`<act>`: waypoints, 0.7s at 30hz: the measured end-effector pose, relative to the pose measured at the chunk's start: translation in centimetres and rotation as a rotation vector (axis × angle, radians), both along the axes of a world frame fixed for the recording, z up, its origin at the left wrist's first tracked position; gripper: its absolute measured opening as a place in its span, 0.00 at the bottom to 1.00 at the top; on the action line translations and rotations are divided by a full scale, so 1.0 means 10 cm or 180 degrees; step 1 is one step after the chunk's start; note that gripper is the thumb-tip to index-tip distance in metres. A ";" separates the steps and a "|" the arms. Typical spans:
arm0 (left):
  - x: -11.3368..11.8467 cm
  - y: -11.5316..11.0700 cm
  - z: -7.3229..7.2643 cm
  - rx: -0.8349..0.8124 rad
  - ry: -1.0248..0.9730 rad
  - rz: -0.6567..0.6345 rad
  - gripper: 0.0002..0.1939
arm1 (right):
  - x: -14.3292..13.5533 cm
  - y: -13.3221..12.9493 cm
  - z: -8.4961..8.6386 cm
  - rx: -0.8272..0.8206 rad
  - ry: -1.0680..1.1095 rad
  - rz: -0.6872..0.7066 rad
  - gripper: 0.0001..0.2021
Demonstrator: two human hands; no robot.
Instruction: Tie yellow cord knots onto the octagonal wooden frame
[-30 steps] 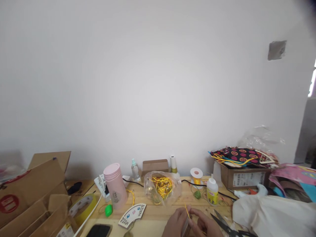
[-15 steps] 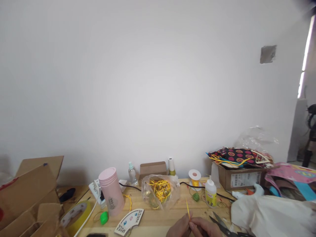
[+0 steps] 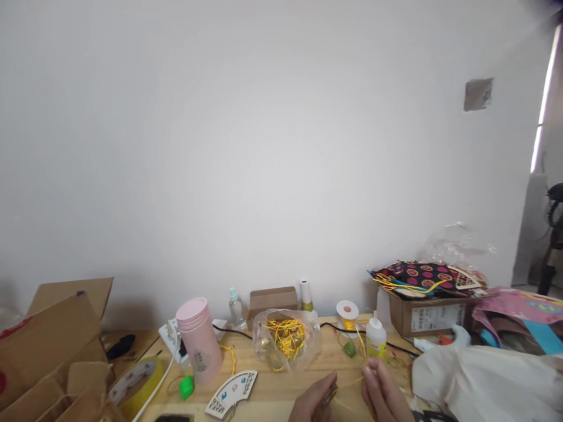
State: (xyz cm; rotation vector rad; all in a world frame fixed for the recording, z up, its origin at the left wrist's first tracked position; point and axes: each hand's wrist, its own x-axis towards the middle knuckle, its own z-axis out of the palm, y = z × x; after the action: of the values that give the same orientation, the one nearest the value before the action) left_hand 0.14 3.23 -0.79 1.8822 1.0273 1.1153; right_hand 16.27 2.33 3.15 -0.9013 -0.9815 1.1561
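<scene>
Low in the view, my left hand is closed around a small dark-gold object, mostly hidden by the fingers. My right hand pinches a thin yellow cord; its end sticks up above the fingertips, and a strand runs across between the two hands. Just beyond the right hand is a white glue bottle with a yellow label. Scissors lie partly covered beside that hand. To the left of my hands, a white fan-shaped piece with cut-out lettering lies on the wooden table.
A clear plastic bag holds tangled yellow cords. Behind it are a spool and a small cardboard box. A pink canister and yellow tape roll stand left; a filled carton and white bag lie right.
My hands were together with the yellow cord upright between them. Now the right hand has moved right and up with the cord, leaving a gap. The gold object shows in the left hand.
</scene>
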 end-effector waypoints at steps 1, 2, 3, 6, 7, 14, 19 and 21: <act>-0.01 -0.01 0.02 -0.0017 -0.0062 0.0060 0.21 | 0.04 0.01 0.04 0.0036 0.0021 -0.0033 0.19; -0.03 -0.01 0.05 -0.0045 -0.0082 0.0069 0.21 | 0.09 0.02 0.08 0.0098 0.0001 -0.0047 0.19; -0.05 -0.01 0.08 -0.0069 -0.0073 0.0050 0.21 | 0.14 0.03 0.11 0.0155 -0.0033 -0.0048 0.18; -0.15 -0.02 0.17 -0.0116 0.0067 0.0013 0.21 | 0.24 0.05 0.18 0.0213 -0.0059 -0.0096 0.18; -0.18 -0.02 0.19 -0.0123 0.0084 0.0093 0.21 | 0.25 0.05 0.19 0.0193 -0.0039 -0.0124 0.18; -0.34 -0.04 0.28 -0.0163 -0.0175 0.0414 0.19 | 0.22 0.04 0.19 -0.0093 0.0065 -0.0020 0.20; -0.38 -0.14 0.42 -0.0978 -0.0728 -0.0182 0.21 | 0.21 0.06 0.22 -0.0366 0.0619 0.0080 0.19; -0.37 -0.20 0.44 -0.1455 -0.1176 -0.0375 0.21 | 0.20 0.07 0.21 -0.0355 0.0872 0.0083 0.18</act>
State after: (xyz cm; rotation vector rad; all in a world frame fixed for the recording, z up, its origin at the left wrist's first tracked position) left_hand -3.56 1.18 3.62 1.2995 0.8579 1.0078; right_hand 18.29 3.08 5.20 -0.7941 -0.7133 1.3274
